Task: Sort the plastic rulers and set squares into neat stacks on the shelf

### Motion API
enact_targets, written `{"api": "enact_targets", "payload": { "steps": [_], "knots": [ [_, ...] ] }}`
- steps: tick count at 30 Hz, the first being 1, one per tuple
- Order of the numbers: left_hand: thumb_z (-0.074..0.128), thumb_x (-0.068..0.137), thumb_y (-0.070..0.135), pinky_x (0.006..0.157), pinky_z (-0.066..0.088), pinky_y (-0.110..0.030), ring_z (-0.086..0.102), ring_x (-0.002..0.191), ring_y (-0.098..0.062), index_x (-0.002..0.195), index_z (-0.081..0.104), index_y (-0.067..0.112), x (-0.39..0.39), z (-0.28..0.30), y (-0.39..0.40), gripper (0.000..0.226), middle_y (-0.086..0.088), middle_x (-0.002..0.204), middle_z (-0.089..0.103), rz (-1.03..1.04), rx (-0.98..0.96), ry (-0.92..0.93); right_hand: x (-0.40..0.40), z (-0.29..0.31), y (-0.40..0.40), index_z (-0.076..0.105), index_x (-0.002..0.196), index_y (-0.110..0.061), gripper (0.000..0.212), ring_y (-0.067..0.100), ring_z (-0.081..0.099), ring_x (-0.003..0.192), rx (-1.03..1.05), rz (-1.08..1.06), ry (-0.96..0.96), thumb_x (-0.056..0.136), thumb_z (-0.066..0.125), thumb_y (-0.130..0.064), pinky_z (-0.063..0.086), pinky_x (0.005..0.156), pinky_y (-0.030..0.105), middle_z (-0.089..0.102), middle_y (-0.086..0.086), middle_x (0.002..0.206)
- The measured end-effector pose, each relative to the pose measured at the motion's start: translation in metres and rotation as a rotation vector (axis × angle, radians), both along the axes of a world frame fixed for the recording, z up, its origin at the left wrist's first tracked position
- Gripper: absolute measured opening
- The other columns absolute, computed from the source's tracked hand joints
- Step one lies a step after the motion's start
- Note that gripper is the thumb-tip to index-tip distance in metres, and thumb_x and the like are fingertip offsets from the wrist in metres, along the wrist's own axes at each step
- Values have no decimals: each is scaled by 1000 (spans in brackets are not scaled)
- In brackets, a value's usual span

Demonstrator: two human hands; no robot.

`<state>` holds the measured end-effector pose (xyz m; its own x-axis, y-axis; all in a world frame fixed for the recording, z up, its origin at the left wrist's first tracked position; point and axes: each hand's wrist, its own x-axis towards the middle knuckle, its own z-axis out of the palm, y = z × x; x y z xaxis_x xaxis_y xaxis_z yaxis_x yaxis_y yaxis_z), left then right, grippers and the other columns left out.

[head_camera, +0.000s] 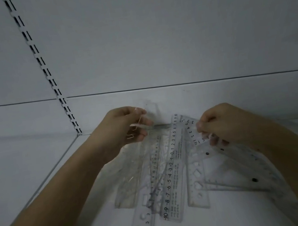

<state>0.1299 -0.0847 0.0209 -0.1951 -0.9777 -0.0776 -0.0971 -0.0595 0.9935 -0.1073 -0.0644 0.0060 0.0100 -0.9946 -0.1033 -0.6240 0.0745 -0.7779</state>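
1. Nearest me, the clear rulers [171, 185] lie fanned and overlapping on the white shelf [36, 168], with set squares [236, 173] spread to the right; no neat stack exists yet.
2. Better to lift one piece at a time: clear plastic slides and hides its edges.
3. Further in, the right hand [221, 123] pinches a set square's top corner.
4. The left hand [127, 125], well apart from it, grips a clear piece near the back wall [152, 35].
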Motion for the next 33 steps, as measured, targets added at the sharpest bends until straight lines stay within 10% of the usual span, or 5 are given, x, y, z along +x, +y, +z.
{"api": "enact_targets", "payload": {
  "steps": [7, 13, 23, 28, 33],
  "knots": [
    [35, 103, 41, 59, 53, -28, 41, 58, -15, 125, 63, 17, 4, 9, 3, 43, -1, 72, 51, -127, 205, 359, -8, 17, 5, 63, 82, -4, 30, 15, 35, 41, -9, -78, -93, 101, 41, -11, 28, 38, 20, 51, 6, 53],
    [36, 99, 31, 47, 34, -19, 31, 58, -10, 122, 63, 7, 5, 13, 3, 43, 1, 72, 40, -199, 212, 534, 8, 20, 12, 57, 89, -5, 13, 24, 63, 55, -1, -31, -374, 99, 48, -8, 48, 49, 28, 72, 12, 70],
    [51, 99, 32, 43, 37, -24, 43, 47, -18, 113, 54, 17, 8, 6, 6, 21, -5, 73, 56, -86, -118, 29, 15, 18, 14, 57, 108, -10, 19, 21, 71, 71, -177, -37, -679, 91, 59, -1, 55, 57, 27, 75, 10, 86],
    [49, 100, 28, 50, 36, -22, 41, 54, -12, 113, 63, 12, 1, -2, 3, 25, 1, 73, 53, -157, -69, 33, 28, 11, 10, 56, 115, -8, 24, 17, 57, 53, 80, -15, -1067, 95, 46, 2, 49, 46, 27, 61, 8, 71],
    [42, 101, 22, 49, 42, -29, 49, 54, -20, 113, 59, 8, 1, 2, 5, 26, -8, 77, 57, -119, -33, 79, 37, 13, 12, 47, 87, -15, 41, 8, 23, 40, 323, -19, -1008, 90, 49, -56, 21, 33, 17, 37, 0, 60]
  ]
}}
